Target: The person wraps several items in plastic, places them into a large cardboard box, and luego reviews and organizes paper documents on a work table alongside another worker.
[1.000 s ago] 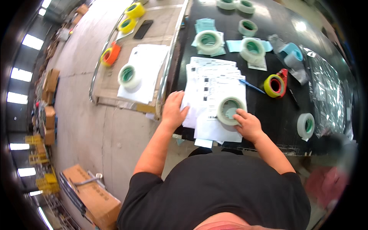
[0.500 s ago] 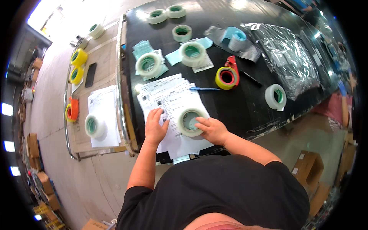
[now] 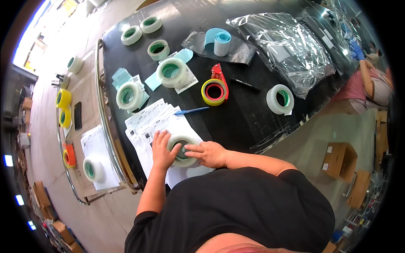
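A wide roll of clear tape (image 3: 182, 162) lies flat on a stack of printed sheets (image 3: 158, 122) at the near edge of the black table. My left hand (image 3: 163, 152) rests at the roll's left side, fingers stretched forward over the sheets and thumb apart, reaching over the rim. From the right, my right hand (image 3: 212, 154) lies over the roll's right rim, two fingers extended across its hollow middle; its thumb is hidden. A blue pen (image 3: 191, 111) lies at the stack's upper right. Beyond it is a red tape dispenser (image 3: 219, 77) with yellow tape.
Several clear tape rolls stand farther back, two on light-blue slips (image 3: 122, 77). A black marker (image 3: 245, 85), a light-blue roll (image 3: 222, 44) and a large clear plastic bag (image 3: 282, 50) lie rightward. A metal-railed cart (image 3: 90, 114) adjoins the left. A blue-gloved person (image 3: 358, 50) is at far right.
The view has turned, shifting the table leftward. My left hand has come closer to the tape roll and now touches its left side. My right fingers reach farther across the roll's middle.
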Motion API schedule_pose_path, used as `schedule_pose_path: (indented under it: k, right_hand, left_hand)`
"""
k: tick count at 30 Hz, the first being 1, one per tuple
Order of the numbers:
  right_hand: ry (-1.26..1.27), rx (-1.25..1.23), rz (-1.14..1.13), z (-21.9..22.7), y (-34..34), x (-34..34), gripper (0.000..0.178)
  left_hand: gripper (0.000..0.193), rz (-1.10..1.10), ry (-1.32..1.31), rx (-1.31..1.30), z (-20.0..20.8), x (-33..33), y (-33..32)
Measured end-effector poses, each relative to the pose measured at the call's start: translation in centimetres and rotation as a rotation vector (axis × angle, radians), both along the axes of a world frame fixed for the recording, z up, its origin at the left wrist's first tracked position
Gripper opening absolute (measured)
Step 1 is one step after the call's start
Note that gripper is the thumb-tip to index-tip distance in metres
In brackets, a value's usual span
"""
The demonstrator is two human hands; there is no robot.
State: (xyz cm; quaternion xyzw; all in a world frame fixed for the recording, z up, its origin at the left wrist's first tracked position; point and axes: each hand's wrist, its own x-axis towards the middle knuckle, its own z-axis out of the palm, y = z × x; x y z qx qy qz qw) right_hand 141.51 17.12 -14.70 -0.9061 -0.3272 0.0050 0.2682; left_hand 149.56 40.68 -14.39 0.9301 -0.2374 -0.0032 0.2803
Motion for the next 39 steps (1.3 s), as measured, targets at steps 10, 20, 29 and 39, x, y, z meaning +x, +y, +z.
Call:
schedule_pose_path:
  k: [10, 20, 29, 39]
  right_hand:
    - [-0.131, 0.181, -0.032, -0.6, 0.0, 0.6, 0.038]
    - [-0.114, 0.128, -0.018, -0.4, 0.8, 0.7, 0.04]
    - [-0.068, 0.087, -0.011, -0.1, 0.7, 0.6, 0.046]
    - [-0.108, 0.158, -0.002, 0.4, 1.0, 0.8, 0.047]
  left_hand:
    - [0.07, 0.344, -0.011, 0.05, -1.6, -2.1, 5.4]
    - [0.094, 0.414, 0.071, 0.114, -1.5, -3.9, 6.2]
    - [0.099, 0.399, 0.155, 0.074, -1.6, -3.5, 7.2]
    - [0.08, 0.393, -0.058, -0.208, -1.5, -3.6, 7.5]
